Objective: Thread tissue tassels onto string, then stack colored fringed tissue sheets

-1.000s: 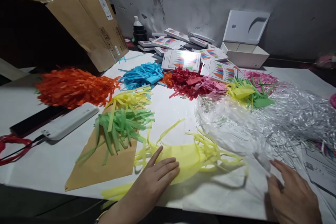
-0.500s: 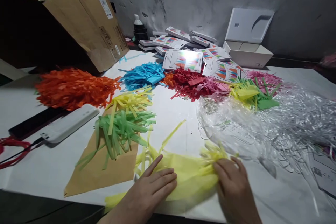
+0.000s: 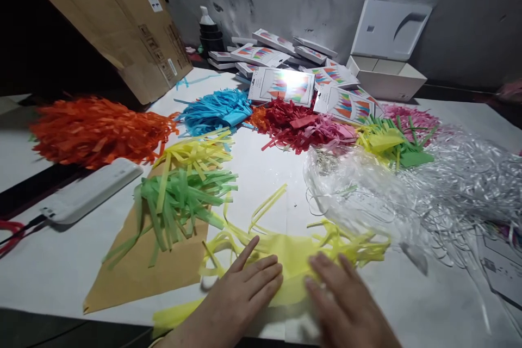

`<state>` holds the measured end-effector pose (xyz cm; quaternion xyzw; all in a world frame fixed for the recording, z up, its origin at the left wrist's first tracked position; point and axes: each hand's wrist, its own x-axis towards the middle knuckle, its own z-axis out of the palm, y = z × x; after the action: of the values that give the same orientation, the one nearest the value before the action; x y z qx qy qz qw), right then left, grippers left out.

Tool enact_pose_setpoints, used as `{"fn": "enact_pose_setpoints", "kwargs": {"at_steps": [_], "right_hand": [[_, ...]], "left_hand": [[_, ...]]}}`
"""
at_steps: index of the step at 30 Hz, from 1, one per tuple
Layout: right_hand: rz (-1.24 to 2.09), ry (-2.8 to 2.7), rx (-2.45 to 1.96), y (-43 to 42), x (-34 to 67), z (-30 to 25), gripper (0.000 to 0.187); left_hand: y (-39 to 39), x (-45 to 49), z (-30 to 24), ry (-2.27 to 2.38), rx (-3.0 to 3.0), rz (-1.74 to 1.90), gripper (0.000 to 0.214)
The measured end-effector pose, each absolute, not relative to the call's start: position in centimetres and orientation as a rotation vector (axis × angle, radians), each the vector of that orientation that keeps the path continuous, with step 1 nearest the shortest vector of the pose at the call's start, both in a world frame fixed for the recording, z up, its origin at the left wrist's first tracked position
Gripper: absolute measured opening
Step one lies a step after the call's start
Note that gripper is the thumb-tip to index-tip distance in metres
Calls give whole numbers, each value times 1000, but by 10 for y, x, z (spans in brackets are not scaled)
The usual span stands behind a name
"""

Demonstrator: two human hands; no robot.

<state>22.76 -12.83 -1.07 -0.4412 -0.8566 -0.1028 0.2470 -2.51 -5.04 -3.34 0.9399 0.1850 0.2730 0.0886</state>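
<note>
Yellow paper [image 3: 296, 250], thin & part see-thru, plain in mid., w/ loose, curled strips [image 3: 361, 244] at L & R ends; lies roughly flat, crosswise on table [image 3: 261, 174], nr. front edge.

Right hand [image 3: 345, 293], one: blurred; I cannot tell whether its fingertips touch the yellow fringed paper [image 3: 296, 253].
Same paper: partly hidden behind the left hand [image 3: 250, 285].
Cardboard box [image 3: 114, 22]: cut off at left and top of view; interior too dark to see.
Red cord [image 3: 14, 227]: cut off at left.
Printed cartons [image 3: 281, 87]: lettering too small to read.
</note>
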Motion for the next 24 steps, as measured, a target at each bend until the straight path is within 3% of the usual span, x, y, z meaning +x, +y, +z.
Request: {"fn": "enact_pose_setpoints", "kwargs": {"at_steps": [11,20,24], "right_hand": [[228,-2143,-1305,-129,218,-46,22],[-66,-1902,-1742,-98,187,-52,23],[-309,-1838,-1789,-99,192,-49,12]], "left_hand": [[-62,-25,-37,854,2476,789,28],[-37,4,-26,1407,2517,224,24],[-35,8,-23,1429,2516,134,23]]}}
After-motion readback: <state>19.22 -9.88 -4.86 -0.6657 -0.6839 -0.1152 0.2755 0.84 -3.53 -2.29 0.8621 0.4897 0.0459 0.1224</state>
